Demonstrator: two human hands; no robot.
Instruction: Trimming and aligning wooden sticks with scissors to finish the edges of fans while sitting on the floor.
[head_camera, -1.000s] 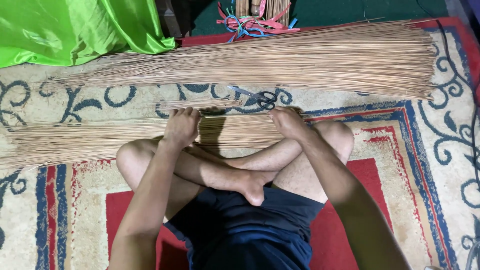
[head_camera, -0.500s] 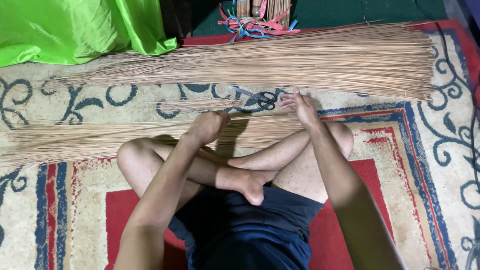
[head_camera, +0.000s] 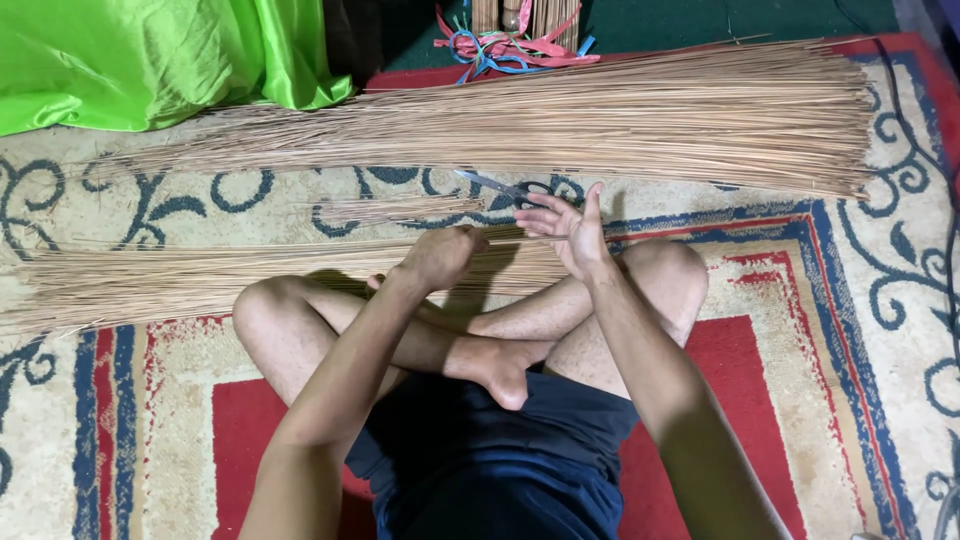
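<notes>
The near stick bundle (head_camera: 200, 280) lies on the rug (head_camera: 820, 330) just beyond the person's crossed legs, its long axis running left to right. The left hand (head_camera: 440, 255) is clenched on the bundle's right end; the right hand (head_camera: 570, 230) hovers open just right of that end, grasping nothing.

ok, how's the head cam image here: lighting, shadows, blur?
Head view: even, fairly bright light, no glare; soft shadow falls under the left hand onto the near stick bundle; the right hand is slightly soft, while the far stick pile and rug look sharp.
</notes>
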